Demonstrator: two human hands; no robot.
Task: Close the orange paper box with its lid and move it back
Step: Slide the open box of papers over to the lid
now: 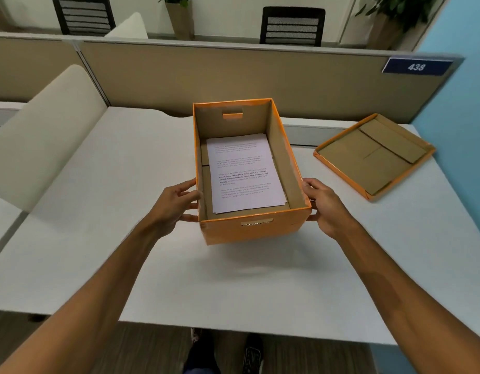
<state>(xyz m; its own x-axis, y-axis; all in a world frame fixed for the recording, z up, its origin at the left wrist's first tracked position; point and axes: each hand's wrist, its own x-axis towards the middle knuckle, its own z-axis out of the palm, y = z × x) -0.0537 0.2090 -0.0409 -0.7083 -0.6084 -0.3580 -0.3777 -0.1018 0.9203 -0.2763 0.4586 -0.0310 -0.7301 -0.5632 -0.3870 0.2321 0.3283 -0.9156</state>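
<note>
Orange box [251,228] open; printed sheet text [244,171] blurred, unreadable.

Both bare arms reached forward, well apart. The left hand [176,202] and right hand [323,205] faced each other, palms inward, fingers [188,184] spread and curled, wrists roughly level.

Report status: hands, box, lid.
Left hand and right hand flank the open orange box. Lid off, upside down, right. Nothing blocking.
</note>
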